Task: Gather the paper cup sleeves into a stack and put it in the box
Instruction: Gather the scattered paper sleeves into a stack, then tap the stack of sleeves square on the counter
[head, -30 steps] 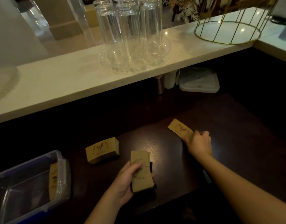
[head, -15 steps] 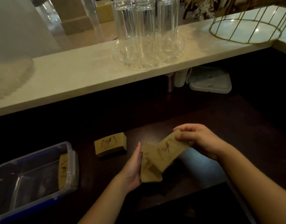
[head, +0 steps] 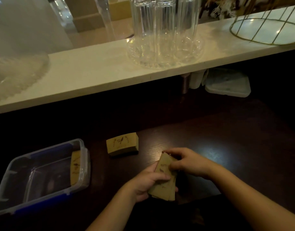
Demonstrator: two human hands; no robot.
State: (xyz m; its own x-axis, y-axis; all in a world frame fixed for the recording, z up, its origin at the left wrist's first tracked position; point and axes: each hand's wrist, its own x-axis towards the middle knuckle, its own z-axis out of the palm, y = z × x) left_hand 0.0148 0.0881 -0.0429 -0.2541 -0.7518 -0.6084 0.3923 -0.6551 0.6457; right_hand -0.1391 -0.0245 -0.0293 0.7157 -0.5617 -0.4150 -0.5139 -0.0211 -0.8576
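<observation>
Both hands hold a small stack of brown paper cup sleeves point(head: 165, 189) just above the dark table. My left hand point(head: 146, 184) grips the stack from the left and below. My right hand point(head: 186, 162) presses on its top end from the right. A second stack of sleeves point(head: 122, 144) lies on the table a little further away, to the left. The clear plastic box point(head: 84, 157) with blue clips sits at the left, with sleeves point(head: 75, 167) standing against its right inner wall.
A white counter point(head: 93, 72) runs across above the dark table point(head: 226, 139). On it stand tall glasses on a glass tray point(head: 165, 52) and a gold wire basket point(head: 266, 30). Under the counter at the right lies a clear lid point(head: 228, 84).
My right hand picked up a single sleeve from the table at the right, carried it left and laid it on the stack in my left hand. The camera moved closer.
</observation>
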